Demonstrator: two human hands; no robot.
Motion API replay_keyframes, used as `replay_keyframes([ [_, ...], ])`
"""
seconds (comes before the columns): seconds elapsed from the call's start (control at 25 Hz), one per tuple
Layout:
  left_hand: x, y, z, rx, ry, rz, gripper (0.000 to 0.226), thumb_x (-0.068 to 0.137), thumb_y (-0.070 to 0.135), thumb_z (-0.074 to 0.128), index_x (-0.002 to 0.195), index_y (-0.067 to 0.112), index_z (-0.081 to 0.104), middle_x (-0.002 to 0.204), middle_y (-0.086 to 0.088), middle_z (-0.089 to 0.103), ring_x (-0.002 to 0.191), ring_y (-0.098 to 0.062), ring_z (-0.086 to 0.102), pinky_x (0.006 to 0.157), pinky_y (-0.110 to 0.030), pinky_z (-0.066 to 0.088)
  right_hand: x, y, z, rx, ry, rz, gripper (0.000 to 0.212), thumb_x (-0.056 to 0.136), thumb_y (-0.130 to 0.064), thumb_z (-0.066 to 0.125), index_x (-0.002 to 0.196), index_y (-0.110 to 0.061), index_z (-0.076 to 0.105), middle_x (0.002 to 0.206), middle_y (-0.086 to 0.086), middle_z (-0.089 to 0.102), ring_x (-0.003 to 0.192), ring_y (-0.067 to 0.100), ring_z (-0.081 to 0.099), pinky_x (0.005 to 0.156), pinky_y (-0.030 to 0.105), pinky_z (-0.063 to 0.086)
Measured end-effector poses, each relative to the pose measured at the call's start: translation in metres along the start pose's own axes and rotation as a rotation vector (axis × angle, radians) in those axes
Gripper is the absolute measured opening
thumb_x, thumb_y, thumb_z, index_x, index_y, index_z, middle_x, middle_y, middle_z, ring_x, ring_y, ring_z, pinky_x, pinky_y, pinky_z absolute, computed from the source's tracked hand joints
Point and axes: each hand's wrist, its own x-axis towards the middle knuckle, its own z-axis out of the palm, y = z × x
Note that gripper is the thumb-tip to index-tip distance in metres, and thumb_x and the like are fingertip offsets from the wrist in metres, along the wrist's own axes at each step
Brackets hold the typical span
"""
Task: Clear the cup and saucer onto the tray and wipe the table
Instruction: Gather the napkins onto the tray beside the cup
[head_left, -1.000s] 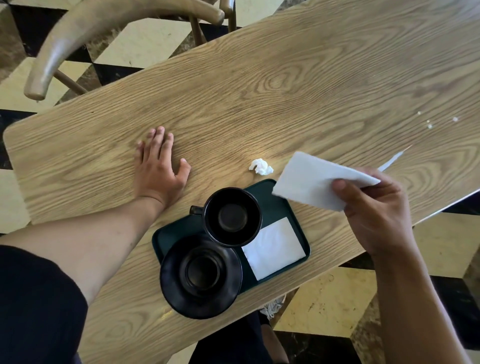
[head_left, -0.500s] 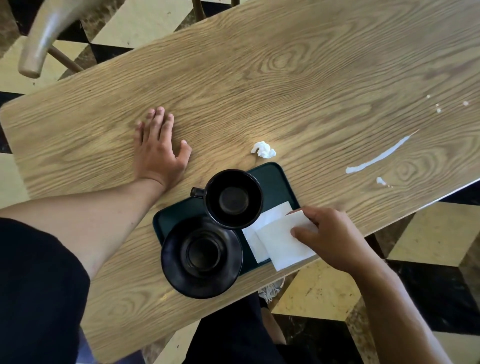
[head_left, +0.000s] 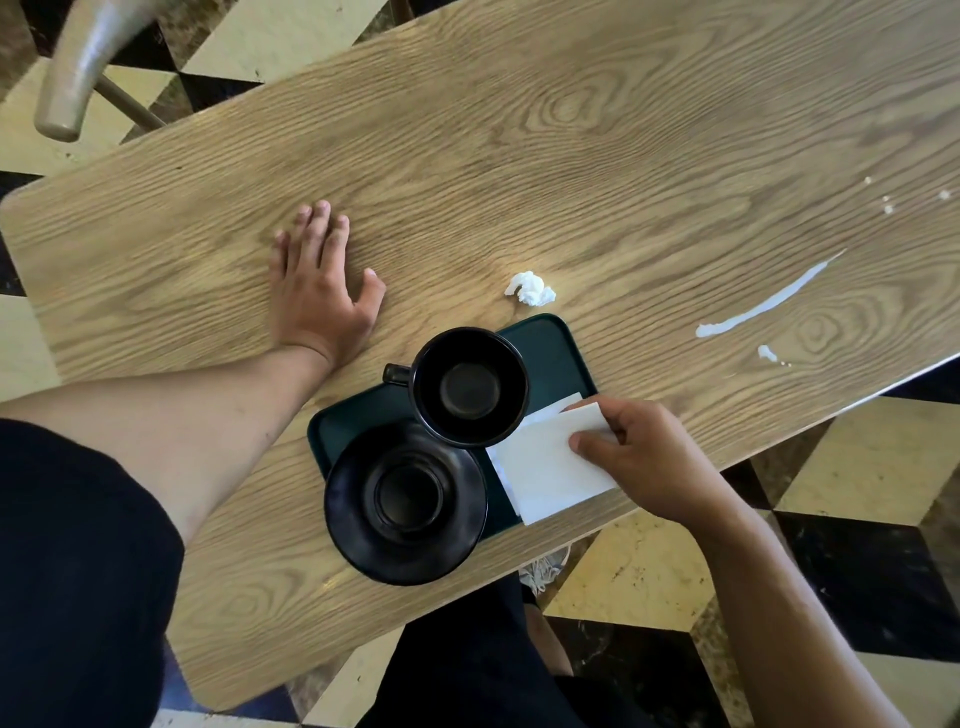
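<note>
A dark green tray (head_left: 550, 353) lies near the table's front edge. On it stand an empty black cup (head_left: 470, 387) and, overhanging the tray's near-left corner, a black saucer (head_left: 405, 501). My right hand (head_left: 644, 462) pinches a white napkin (head_left: 553, 467) over the tray's right end, with another white napkin (head_left: 550, 410) peeking out beneath it. My left hand (head_left: 319, 291) rests flat on the wooden table (head_left: 571, 156), fingers spread, left of the tray. A white streak of spilled liquid (head_left: 763, 304) with small drops (head_left: 766, 353) marks the table at the right.
A crumpled white tissue (head_left: 530, 289) lies just behind the tray. More white specks (head_left: 888, 202) dot the far right. A wooden chair's curved backrest (head_left: 83, 67) stands beyond the table's far-left corner. Checkered floor tiles (head_left: 878, 467) surround the table.
My right hand has brought the napkin down from above the table's right side onto the tray's right end, uncovering the white streak. My left hand has stayed flat.
</note>
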Motion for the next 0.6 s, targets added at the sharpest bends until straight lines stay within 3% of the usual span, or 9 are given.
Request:
replay_keyframes([
  [0.16, 0.0, -0.001, 0.001, 0.0, 0.008, 0.004, 0.069, 0.094, 0.04, 0.046, 0.153, 0.005, 0.042, 0.166, -0.017, 0.031, 0.157, -0.03, 0.021, 0.129, -0.05, 0.01, 0.009, -0.002, 0.01, -0.079, -0.007, -0.012, 0.014, 0.096, -0.021, 0.064, 0.097, -0.008, 0.068, 0.091, 0.013, 0.073, 0.082, 0.031, 0.07, 0.074, 0.054, 0.057],
  [0.36, -0.001, 0.0, 0.0, -0.006, 0.007, -0.001, 0.069, 0.093, 0.04, 0.047, 0.153, 0.005, 0.042, 0.167, -0.016, 0.031, 0.158, -0.03, 0.02, 0.129, -0.051, 0.01, 0.009, 0.001, 0.014, -0.075, 0.004, -0.004, 0.024, 0.095, -0.024, 0.066, 0.097, 0.0, 0.065, 0.091, 0.022, 0.07, 0.081, 0.038, 0.066, 0.07, 0.055, 0.056],
  [0.44, 0.0, -0.001, 0.001, -0.003, 0.008, 0.002, 0.069, 0.093, 0.04, 0.047, 0.153, 0.005, 0.042, 0.167, -0.016, 0.031, 0.157, -0.03, 0.021, 0.129, -0.051, 0.011, 0.008, 0.002, 0.014, -0.1, 0.022, -0.016, 0.025, 0.094, -0.028, 0.067, 0.092, -0.004, 0.064, 0.08, 0.015, 0.067, 0.069, 0.028, 0.062, 0.062, 0.047, 0.054],
  [0.52, 0.0, -0.001, 0.001, -0.004, 0.005, -0.001, 0.07, 0.093, 0.04, 0.047, 0.153, 0.005, 0.041, 0.167, -0.016, 0.031, 0.157, -0.03, 0.02, 0.129, -0.051, 0.01, 0.005, 0.003, 0.012, -0.164, 0.059, -0.052, 0.022, 0.093, -0.034, 0.068, 0.089, -0.013, 0.064, 0.073, -0.007, 0.063, 0.059, 0.014, 0.055, 0.051, 0.026, 0.046],
  [0.6, 0.0, -0.001, 0.001, -0.004, 0.005, -0.001, 0.07, 0.093, 0.04, 0.046, 0.153, 0.006, 0.041, 0.167, -0.016, 0.031, 0.158, -0.029, 0.02, 0.129, -0.051, 0.011, 0.0, 0.003, 0.008, -0.232, 0.089, -0.083, 0.02, 0.094, -0.037, 0.067, 0.105, -0.02, 0.068, 0.086, -0.015, 0.069, 0.068, 0.007, 0.062, 0.059, 0.022, 0.052],
])
